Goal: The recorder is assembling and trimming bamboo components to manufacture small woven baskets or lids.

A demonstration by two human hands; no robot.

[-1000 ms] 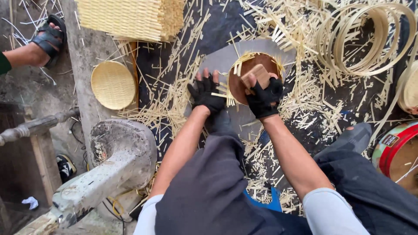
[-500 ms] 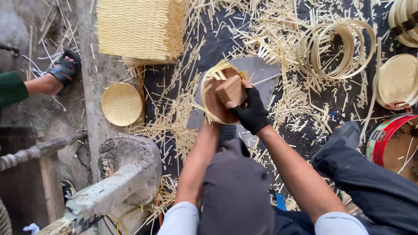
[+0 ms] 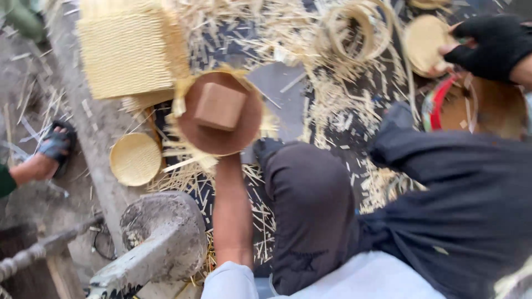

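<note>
Mould (image 3: pixel 221 130) first, since that is what my left arm carries: in the head view the brown round form sits up in front of me above my left forearm (image 3: pixel 233 210), with a wooden block (image 3: pixel 220 105) lying on its face and pale strips (image 3: pixel 183 158) splaying from its rim. My left hand is hidden under the mould, so I cannot tell how my fingers are closed there; I only judge that they bear it from below. To do this well I should hold the face level, because the block looks loose and a tilt could slide it off onto the littered mat (image 3: pixel 288 83). My right hand (image 3: pixel 487 44), gloved in black, is far out to the right, fingers curled at the edge of a small woven lid (image 3: pixel 424 39) just above a red-rimmed drum (image 3: pixel 471 108); it touches the lid, but the blur hides whether it really pinches it. A firm hold on the rim, not the weave, seems wise. Nearby lie a woven panel (image 3: pixel 130 50), a round tray (image 3: pixel 136 159), a coiled hoop (image 3: pixel 354 25), and another person's sandalled foot (image 3: pixel 55 147), well apart.
</note>
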